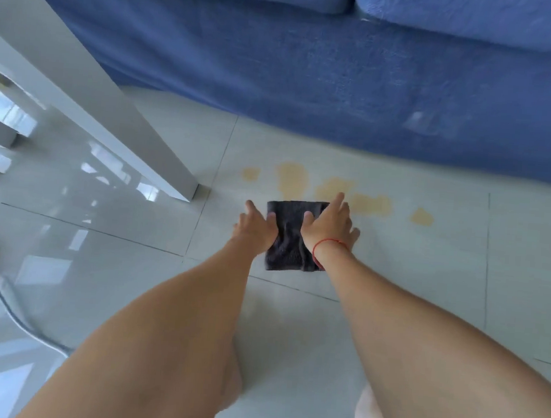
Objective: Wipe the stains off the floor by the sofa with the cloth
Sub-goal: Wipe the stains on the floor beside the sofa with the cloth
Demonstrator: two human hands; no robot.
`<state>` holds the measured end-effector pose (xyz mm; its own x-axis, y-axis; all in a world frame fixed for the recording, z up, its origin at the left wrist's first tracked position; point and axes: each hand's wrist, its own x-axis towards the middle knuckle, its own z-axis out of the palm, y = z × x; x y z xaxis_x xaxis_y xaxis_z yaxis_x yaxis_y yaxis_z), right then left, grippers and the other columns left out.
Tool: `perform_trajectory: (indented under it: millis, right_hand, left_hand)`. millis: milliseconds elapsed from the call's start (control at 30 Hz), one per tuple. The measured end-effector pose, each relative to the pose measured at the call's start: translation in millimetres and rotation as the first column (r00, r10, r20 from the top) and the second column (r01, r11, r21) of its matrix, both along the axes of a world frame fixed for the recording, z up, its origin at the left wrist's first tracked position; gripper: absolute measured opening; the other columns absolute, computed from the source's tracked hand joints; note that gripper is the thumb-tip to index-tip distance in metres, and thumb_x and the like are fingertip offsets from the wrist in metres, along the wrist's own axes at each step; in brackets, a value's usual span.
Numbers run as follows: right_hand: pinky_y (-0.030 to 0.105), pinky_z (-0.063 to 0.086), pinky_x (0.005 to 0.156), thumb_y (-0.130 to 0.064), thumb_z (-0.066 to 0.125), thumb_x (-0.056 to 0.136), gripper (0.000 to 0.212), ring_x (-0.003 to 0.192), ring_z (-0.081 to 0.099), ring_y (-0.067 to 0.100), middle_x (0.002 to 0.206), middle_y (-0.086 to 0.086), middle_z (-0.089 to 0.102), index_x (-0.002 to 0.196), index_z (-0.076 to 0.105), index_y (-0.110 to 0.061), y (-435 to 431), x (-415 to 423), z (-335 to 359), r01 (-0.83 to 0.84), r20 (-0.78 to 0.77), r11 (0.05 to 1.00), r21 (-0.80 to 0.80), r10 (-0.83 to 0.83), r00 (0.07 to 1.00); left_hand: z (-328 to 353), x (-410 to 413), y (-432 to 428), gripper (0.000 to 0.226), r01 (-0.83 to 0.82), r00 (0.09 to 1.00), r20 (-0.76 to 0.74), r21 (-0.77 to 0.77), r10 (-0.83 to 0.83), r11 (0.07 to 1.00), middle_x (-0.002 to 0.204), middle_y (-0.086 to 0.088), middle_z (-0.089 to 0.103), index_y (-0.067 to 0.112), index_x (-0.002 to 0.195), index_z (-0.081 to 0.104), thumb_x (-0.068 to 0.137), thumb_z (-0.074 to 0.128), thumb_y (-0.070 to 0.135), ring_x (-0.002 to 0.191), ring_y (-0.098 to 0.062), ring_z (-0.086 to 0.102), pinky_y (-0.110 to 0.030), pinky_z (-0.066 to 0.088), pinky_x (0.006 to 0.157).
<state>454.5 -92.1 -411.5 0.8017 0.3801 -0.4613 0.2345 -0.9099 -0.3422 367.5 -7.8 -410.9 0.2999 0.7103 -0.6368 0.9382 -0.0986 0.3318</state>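
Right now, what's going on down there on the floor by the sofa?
A person is kneeling or crouching and pressing a dark grey cloth flat on the pale tiled floor with both hands, the left hand on its left edge and the right hand on top. Yellowish stains lie just beyond the cloth, in front of the blue sofa; most are not yet wiped.

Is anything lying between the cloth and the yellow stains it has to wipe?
Nothing visible. The cloth, under both hands, sits at the stains' near edge, with only bare floor around them. The white table leg stands off to the left.
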Motion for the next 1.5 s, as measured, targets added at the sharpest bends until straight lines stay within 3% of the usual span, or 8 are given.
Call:
perform_trajectory:
  millis: [133,267,533,767,967,1167,1300,1500]
  right_hand:
    - [0.050,0.007,0.118,-0.038,0.041,0.096,0.068,0.148,0.008,0.025,0.161,0.010,0.001,0.151,0.011,-0.014,-1.7,-11.1,-33.7,-0.305,0.134,0.952,-0.017,0.305,0.943]
    - [0.050,0.003,0.119,-0.045,0.041,0.095,0.069,0.148,0.001,0.025,0.161,0.009,-0.002,0.152,0.014,-0.017,-2.7,-26.2,-61.3,-0.473,0.166,0.881,0.012,0.465,0.870]
    - [0.055,0.009,0.115,-0.057,0.026,0.088,0.073,0.146,0.018,0.029,0.159,0.010,0.018,0.149,0.026,-0.017,3.4,-35.9,-100.6,-0.476,0.270,0.879,-0.039,0.468,0.841]
    - [0.049,0.009,0.113,-0.042,0.027,0.095,0.054,0.143,0.030,0.025,0.155,0.004,0.032,0.144,0.038,-0.022,1.9,-33.8,-110.5,-0.467,0.341,0.884,-0.014,0.444,0.829]
    - [0.041,0.010,0.114,-0.038,0.023,0.097,0.051,0.142,0.032,0.022,0.154,-0.001,0.034,0.144,0.039,-0.024,-17.7,-11.6,-111.3,-0.402,0.375,0.916,-0.016,0.378,0.846]
    - [0.049,0.009,0.117,-0.041,0.020,0.098,0.051,0.146,0.019,0.022,0.158,-0.004,0.024,0.146,0.033,-0.028,19.1,3.4,-113.1,-0.273,0.354,0.962,0.003,0.255,0.900]
    - [0.053,0.006,0.117,-0.041,0.028,0.101,0.048,0.147,0.014,0.023,0.159,-0.007,0.021,0.147,0.030,-0.030,44.0,15.2,-114.7,-0.334,0.348,0.943,0.004,0.311,0.884]
    - [0.060,0.018,0.112,-0.041,0.027,0.097,0.048,0.143,0.029,0.028,0.151,-0.006,0.039,0.141,0.043,-0.029,51.1,-2.5,-113.1,-0.532,0.382,0.847,-0.008,0.494,0.781]
  left_hand:
    - [-29.6,-15.3,22.8,0.065,0.092,0.995,-0.043,0.120,-0.088,0.988,0.153,-0.016,0.025,0.011,0.151,0.009,0.098,0.034,0.040,0.140,-0.035,0.024,-0.050,0.029,0.109]
    - [-55.7,-21.4,45.2,0.070,0.173,0.983,-0.098,0.220,-0.155,0.960,0.161,-0.013,-0.007,0.017,0.153,-0.003,0.098,0.031,0.044,0.149,-0.027,-0.005,-0.045,0.008,0.120]
    - [-92.1,-16.5,54.4,0.064,0.113,0.992,-0.082,0.188,-0.099,0.976,0.157,-0.005,-0.029,0.038,0.149,-0.015,0.096,0.018,0.052,0.145,-0.023,-0.025,-0.047,-0.014,0.116]
    - [-94.2,-19.1,58.4,0.064,0.124,0.991,-0.070,0.146,-0.115,0.982,0.155,-0.002,-0.034,0.041,0.147,-0.018,0.096,0.017,0.054,0.143,-0.021,-0.031,-0.045,-0.019,0.114]
    - [-91.2,-19.5,60.3,0.064,0.139,0.989,-0.056,0.097,-0.134,0.986,0.153,-0.002,-0.037,0.041,0.147,-0.020,0.096,0.017,0.055,0.142,-0.021,-0.034,-0.046,-0.020,0.115]
    - [-90.6,-17.9,64.3,0.064,0.156,0.985,-0.081,0.066,-0.151,0.986,0.152,-0.003,-0.038,0.040,0.146,-0.022,0.096,0.016,0.054,0.141,-0.022,-0.034,-0.046,-0.020,0.114]
    - [-92.1,-17.1,65.3,0.064,0.161,0.984,-0.084,0.056,-0.156,0.985,0.152,-0.003,-0.040,0.040,0.146,-0.023,0.097,0.016,0.053,0.141,-0.022,-0.035,-0.047,-0.021,0.113]
    - [-91.1,-17.0,64.2,0.064,0.142,0.987,-0.076,0.049,-0.138,0.989,0.152,-0.002,-0.039,0.041,0.146,-0.022,0.096,0.017,0.052,0.140,-0.021,-0.036,-0.047,-0.021,0.113]
